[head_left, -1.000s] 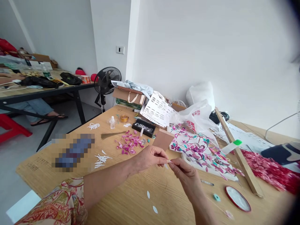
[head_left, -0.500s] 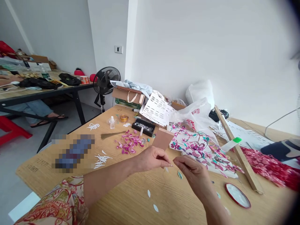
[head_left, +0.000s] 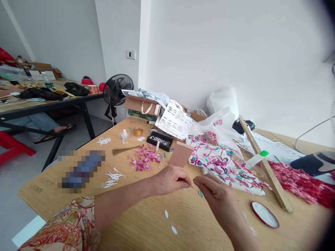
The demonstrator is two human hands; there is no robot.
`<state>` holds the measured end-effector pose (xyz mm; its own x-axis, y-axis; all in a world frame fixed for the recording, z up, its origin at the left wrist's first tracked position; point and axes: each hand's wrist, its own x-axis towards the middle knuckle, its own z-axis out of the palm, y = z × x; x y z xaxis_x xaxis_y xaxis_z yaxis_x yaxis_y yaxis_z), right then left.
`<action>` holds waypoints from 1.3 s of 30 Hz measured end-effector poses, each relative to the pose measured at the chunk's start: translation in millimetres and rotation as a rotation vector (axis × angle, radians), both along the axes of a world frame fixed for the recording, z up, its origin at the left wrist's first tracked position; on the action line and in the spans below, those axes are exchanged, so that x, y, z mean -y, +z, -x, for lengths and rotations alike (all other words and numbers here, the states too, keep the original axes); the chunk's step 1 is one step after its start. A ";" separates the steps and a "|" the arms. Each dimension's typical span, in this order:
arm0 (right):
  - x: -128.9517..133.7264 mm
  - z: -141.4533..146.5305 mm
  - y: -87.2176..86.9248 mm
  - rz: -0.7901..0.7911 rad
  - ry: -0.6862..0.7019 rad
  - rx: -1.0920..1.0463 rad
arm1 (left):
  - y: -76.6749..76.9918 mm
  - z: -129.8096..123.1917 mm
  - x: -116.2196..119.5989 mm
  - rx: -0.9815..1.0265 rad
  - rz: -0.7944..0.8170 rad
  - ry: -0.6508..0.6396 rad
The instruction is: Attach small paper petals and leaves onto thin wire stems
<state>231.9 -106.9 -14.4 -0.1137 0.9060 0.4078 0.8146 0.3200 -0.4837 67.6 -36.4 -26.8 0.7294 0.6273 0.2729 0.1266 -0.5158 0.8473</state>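
My left hand [head_left: 171,179] and my right hand [head_left: 216,190] face each other over the table, fingertips a small gap apart. Both are closed in a pinch. A fine dark strand, like thread, shows at the fingertips; its ends are hidden or too thin to follow. Just below the gap lies a green leaf-shaped piece [head_left: 200,193] with a pale edge, partly behind my right hand. Nearer to me are two white leaf-shaped pieces, one above [head_left: 166,214] and one lower [head_left: 174,229]. A small brown block [head_left: 181,155] stands behind my left hand.
Pink petals [head_left: 145,158], white cutouts [head_left: 113,177] and a black tray [head_left: 159,141] lie to the left. Toward the right are a floral sheet [head_left: 220,160], a wooden bar [head_left: 272,177], a red-rimmed round dish [head_left: 265,214] and red-pink thread bundles [head_left: 293,181]. A fan [head_left: 117,90] stands behind.
The pinched fingertips stay close together, with only a slight shift of the hands. The thin strand that hung below my left hand no longer shows there. The view has moved slightly.
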 end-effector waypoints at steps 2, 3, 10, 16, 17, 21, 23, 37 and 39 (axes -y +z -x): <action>-6.9 -6.7 -6.2 0.047 0.019 -0.133 | 1.1 0.0 0.7 0.089 0.253 -0.013; -9.5 -7.9 -12.2 0.061 0.017 -0.199 | 1.1 -0.3 0.8 0.140 0.377 -0.006; 4.3 14.9 -37.6 0.015 -0.046 -0.193 | -4.7 -6.2 -1.8 0.189 0.398 0.206; 11.7 8.7 2.9 -0.061 -0.039 0.066 | -2.4 -4.5 1.4 0.018 0.001 0.087; 8.3 3.7 5.9 -0.050 -0.028 0.047 | -1.5 -4.0 2.4 0.020 0.065 0.046; -7.7 -9.5 -7.8 0.048 0.006 -0.181 | 1.2 -3.8 4.5 0.174 0.514 -0.010; -10.6 -6.8 -22.8 0.070 -0.005 -0.284 | 1.3 -4.8 4.0 0.275 0.639 0.031; -1.0 -4.6 5.1 0.024 0.028 -0.030 | -1.6 -4.6 3.7 0.020 0.088 0.005; -9.6 -10.9 -4.1 0.081 0.045 -0.200 | 0.3 -4.2 4.8 0.094 0.337 -0.027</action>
